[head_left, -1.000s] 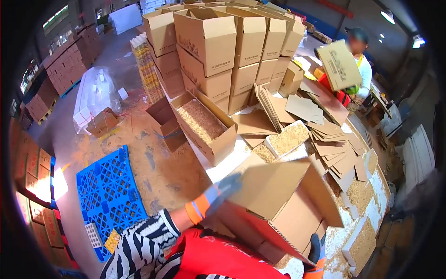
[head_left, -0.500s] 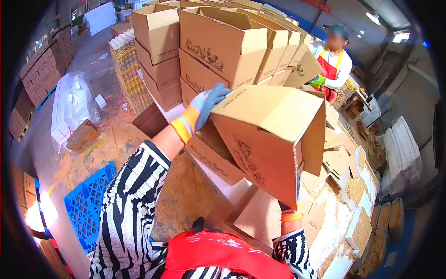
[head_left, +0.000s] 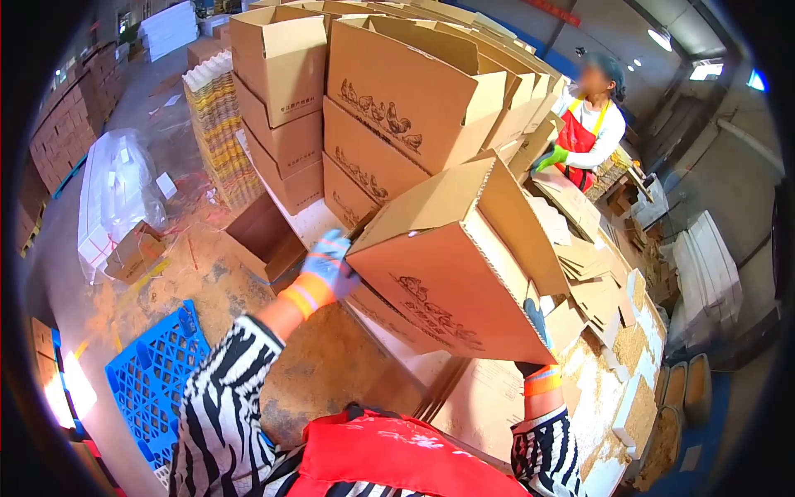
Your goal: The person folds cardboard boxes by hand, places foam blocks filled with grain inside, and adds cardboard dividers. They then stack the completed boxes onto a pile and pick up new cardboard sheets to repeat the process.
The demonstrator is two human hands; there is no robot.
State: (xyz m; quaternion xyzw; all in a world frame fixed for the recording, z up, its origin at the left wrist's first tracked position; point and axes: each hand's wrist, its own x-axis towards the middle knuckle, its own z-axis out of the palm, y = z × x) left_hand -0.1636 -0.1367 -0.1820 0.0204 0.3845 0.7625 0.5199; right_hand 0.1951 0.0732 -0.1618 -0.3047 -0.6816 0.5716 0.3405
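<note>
A cardboard box (head_left: 414,265) with printed chickens on its side is tilted between my two gloved hands, its flaps standing up at the far right. My left hand (head_left: 330,267), in a grey-blue glove with an orange cuff, grips the box's left end. At the right end my right hand (head_left: 538,335) holds the box; the box hides some of its fingers. Another cardboard box (head_left: 389,321) shows partly beneath the held one, on the white table edge. Behind them stand stacked open boxes (head_left: 397,103) with the same print.
A co-worker (head_left: 590,132) in a red apron and green glove stands behind the stacks. Flat cardboard pieces (head_left: 598,290) lie to the right. On the left are a blue pallet (head_left: 157,364), an open box (head_left: 263,236) and a tall stack of egg trays (head_left: 219,128).
The held box has turned and come lower, towards me. My left hand has moved from its top edge down to its left end. The co-worker's hand has shifted slightly.
</note>
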